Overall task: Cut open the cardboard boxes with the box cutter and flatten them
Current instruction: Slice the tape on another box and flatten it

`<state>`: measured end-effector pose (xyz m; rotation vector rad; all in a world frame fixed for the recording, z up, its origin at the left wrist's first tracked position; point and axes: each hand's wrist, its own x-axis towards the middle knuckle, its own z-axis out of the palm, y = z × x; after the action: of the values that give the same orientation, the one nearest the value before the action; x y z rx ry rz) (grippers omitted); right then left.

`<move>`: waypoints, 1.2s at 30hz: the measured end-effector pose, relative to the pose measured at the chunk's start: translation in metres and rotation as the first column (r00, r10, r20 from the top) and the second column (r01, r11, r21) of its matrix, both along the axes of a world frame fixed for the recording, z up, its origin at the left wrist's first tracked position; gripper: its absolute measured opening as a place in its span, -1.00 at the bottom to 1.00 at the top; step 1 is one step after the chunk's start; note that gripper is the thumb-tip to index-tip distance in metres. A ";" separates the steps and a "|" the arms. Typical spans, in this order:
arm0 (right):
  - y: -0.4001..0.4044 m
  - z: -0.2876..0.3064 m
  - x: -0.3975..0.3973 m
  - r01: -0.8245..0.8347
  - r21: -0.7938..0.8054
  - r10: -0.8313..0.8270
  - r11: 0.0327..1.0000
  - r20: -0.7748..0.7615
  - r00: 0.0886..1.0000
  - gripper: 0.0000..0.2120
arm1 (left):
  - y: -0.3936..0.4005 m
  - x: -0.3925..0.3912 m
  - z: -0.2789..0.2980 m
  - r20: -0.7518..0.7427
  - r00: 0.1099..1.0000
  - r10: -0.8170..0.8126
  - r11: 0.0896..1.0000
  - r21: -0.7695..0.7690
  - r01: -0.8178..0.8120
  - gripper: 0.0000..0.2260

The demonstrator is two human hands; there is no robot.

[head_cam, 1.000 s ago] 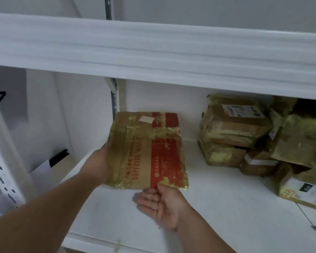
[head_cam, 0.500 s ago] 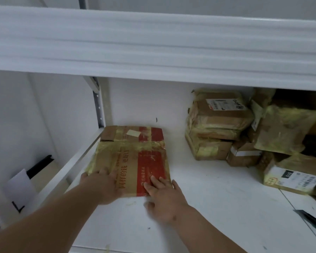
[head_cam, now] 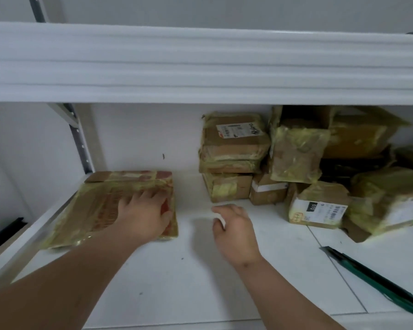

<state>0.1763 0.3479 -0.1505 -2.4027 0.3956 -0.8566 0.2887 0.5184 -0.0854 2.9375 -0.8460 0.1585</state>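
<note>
A flattened brown and red cardboard box [head_cam: 93, 208], wrapped in yellowish tape, lies at the left end of the white shelf [head_cam: 177, 282]. My left hand [head_cam: 143, 213] rests flat on its right part, fingers spread. My right hand [head_cam: 234, 227] hovers over the bare shelf just right of the box, fingers loosely curled and holding nothing. The green box cutter [head_cam: 372, 279] lies on the shelf at the lower right, apart from both hands. Several taped cardboard boxes [head_cam: 234, 144] are piled at the back right.
The upper shelf's white edge [head_cam: 200, 65] hangs low across the view. A metal upright [head_cam: 81, 144] stands at the back left corner. A box with a barcode label [head_cam: 317, 208] sits nearest the cutter.
The box went from held upright to lying flat on the shelf's left end. My left hand slid onto its top. My right hand let go and moved right.
</note>
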 end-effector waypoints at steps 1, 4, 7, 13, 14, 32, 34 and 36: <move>-0.014 0.004 -0.007 0.046 -0.006 -0.046 0.999 0.048 0.998 -0.70 | -0.014 -0.007 0.003 0.017 1.000 -0.019 1.000 -0.018 0.019 -0.51; -0.058 0.019 -0.028 0.177 0.002 -0.175 0.984 0.158 0.972 -0.68 | -0.057 -0.025 0.009 0.004 0.998 -0.066 0.996 -0.053 0.066 -0.44; -0.101 0.038 -0.052 0.268 -0.015 -0.256 0.963 0.251 0.934 -0.62 | -0.102 -0.045 0.016 0.020 0.994 -0.111 0.988 -0.102 0.113 -0.42; -0.168 0.072 -0.075 0.297 0.070 -0.305 0.952 0.185 0.934 -0.36 | -0.184 -0.069 0.036 -0.213 0.973 -0.093 0.954 -0.299 0.025 -0.29; -0.176 0.076 -0.074 0.271 0.106 -0.283 0.957 0.113 0.953 -0.31 | -0.194 -0.071 0.040 -0.279 0.955 -0.103 0.930 -0.368 -0.008 -0.25; -0.207 0.086 -0.090 -0.051 0.444 0.018 0.895 0.077 0.997 -0.38 | -0.254 -0.103 0.050 -0.323 0.883 -0.340 0.536 -0.838 -0.100 -0.42; -0.204 0.086 -0.098 -0.078 0.455 0.021 0.887 0.129 0.991 -0.41 | -0.248 -0.111 0.050 -0.269 0.900 -0.343 0.521 -0.852 -0.056 -0.45; -0.196 0.083 -0.105 -0.104 0.474 0.025 0.875 0.171 0.985 -0.39 | -0.240 -0.117 0.051 -0.225 0.918 -0.326 0.528 -0.849 -0.020 -0.48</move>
<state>0.0718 0.1521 -0.0673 -1.8622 0.4073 -0.8026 0.1720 0.2788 -0.0348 1.8617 -0.6878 -0.0034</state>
